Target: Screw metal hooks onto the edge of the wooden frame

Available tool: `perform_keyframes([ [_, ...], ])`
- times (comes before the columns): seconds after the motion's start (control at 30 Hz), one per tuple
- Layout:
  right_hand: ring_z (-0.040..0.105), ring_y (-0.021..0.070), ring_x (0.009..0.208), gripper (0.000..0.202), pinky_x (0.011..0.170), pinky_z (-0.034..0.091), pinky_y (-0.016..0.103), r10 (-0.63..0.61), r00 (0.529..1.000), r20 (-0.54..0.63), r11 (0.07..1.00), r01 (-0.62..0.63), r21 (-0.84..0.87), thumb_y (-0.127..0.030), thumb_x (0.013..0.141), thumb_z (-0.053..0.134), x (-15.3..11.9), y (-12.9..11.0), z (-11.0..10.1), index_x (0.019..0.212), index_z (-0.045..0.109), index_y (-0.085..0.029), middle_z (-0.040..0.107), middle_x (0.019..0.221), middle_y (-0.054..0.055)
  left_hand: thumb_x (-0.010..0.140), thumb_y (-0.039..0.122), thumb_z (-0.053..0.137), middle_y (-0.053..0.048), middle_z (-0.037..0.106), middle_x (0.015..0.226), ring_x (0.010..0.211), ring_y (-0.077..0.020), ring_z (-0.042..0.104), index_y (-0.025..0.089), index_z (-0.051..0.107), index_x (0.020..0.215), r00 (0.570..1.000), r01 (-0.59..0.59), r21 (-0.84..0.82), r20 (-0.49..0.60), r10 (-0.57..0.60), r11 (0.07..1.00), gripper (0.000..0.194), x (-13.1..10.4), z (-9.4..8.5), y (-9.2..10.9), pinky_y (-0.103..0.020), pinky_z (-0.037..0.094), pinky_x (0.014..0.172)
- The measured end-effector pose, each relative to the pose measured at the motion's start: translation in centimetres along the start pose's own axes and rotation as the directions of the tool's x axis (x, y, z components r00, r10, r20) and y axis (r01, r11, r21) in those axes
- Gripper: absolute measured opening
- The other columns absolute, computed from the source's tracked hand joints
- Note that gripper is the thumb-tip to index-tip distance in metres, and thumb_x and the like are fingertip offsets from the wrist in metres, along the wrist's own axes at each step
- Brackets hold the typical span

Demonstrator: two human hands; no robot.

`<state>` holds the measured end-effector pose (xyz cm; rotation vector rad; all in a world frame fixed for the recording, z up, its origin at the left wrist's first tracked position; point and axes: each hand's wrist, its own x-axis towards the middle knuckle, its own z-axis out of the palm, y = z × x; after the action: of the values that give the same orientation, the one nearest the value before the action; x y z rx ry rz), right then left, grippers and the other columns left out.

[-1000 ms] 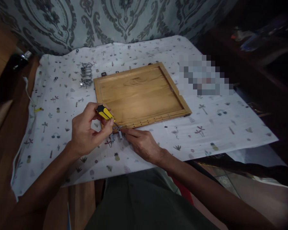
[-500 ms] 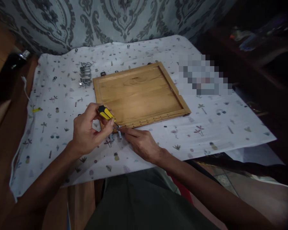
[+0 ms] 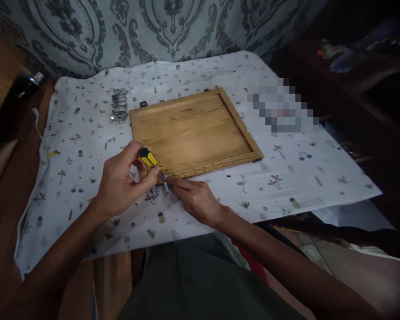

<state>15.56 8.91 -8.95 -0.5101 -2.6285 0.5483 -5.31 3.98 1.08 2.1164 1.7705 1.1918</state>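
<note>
My left hand (image 3: 123, 180) is closed around a yellow and black screwdriver (image 3: 149, 158), whose shaft slants down to the near edge of a framed wooden panel (image 3: 193, 129). At its tip sits a small metal hinge-like fitting (image 3: 166, 186) that juts out past the panel's edge. My right hand (image 3: 198, 200) has its fingers drawn together, the fingertips against this fitting. Just left of it, a second similar metal fitting (image 3: 154, 191) sticks out from the same edge. A row of small dark holes runs along that near rail.
Several metal fittings (image 3: 119, 104) lie in a stack behind the panel's left corner. A patterned white cloth (image 3: 86, 213) covers the table. At the right is a blurred-out object (image 3: 283, 106). A white cord (image 3: 36, 120) hangs by the left edge, near a dark bottle-like object (image 3: 23, 86).
The screwdriver handle has turned slightly in my left hand, which stays at the same spot. My right hand has barely moved, and the panel lies as before.
</note>
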Motion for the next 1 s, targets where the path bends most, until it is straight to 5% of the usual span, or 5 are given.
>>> perform_keyframes([
  [0.23, 0.075, 0.0185, 0.100, 0.035, 0.076, 0.060, 0.029, -0.026, 0.999, -0.026, 0.999, 0.024, -0.048, 0.003, 0.087, 0.046, 0.0, 0.1, 0.1, 0.099, 0.073, -0.017, 0.075, 0.129, 0.008, 0.083, 0.022, 0.066, 0.001, 0.066, 0.080, 0.064, -0.0104, 0.062, 0.020, 0.059, 0.090, 0.984, 0.177, -0.281, 0.072, -0.163, 0.943, 0.010, 0.2, 0.1, 0.4, -0.019, 0.054, 0.056],
  [0.57, 0.076, 0.0197, 0.100, 0.036, 0.077, 0.061, 0.031, -0.005, 1.000, -0.012, 0.999, 0.005, -0.046, 0.004, 0.087, 0.046, 0.1, -0.1, 0.1, 0.100, 0.074, -0.016, 0.075, 0.129, 0.010, 0.083, 0.026, 0.073, 0.000, 0.063, 0.082, 0.068, -0.0110, 0.062, 0.018, 0.064, 0.085, 0.983, 0.181, -0.312, 0.057, -0.172, 0.933, 0.012, 0.0, 0.5, 0.0, -0.019, 0.055, 0.057],
  [0.77, 0.075, 0.0206, 0.100, 0.038, 0.076, 0.061, 0.031, 0.005, 1.000, -0.001, 1.000, -0.005, -0.014, 0.004, 0.086, 0.045, 0.2, -0.1, 0.1, 0.101, 0.074, -0.015, 0.074, 0.131, 0.010, 0.082, 0.024, 0.074, -0.002, 0.069, 0.094, 0.080, -0.0145, 0.069, 0.021, 0.063, 0.116, 0.968, 0.245, -0.366, 0.045, -0.246, 0.898, 0.036, -0.3, 0.5, 0.0, -0.022, 0.062, 0.065],
  [1.0, 0.075, 0.0208, 0.104, 0.037, 0.081, 0.062, 0.032, 0.024, 0.999, 0.023, 1.000, -0.024, -0.009, 0.005, 0.085, 0.046, 0.4, -0.1, 0.1, 0.099, 0.074, -0.015, 0.074, 0.131, 0.010, 0.087, 0.028, 0.070, -0.003, 0.068, 0.092, 0.082, -0.0170, 0.072, 0.019, 0.059, 0.096, 0.956, 0.274, -0.510, 0.049, -0.291, 0.815, 0.017, -0.2, 1.4, 0.9, -0.025, 0.063, 0.065],
])
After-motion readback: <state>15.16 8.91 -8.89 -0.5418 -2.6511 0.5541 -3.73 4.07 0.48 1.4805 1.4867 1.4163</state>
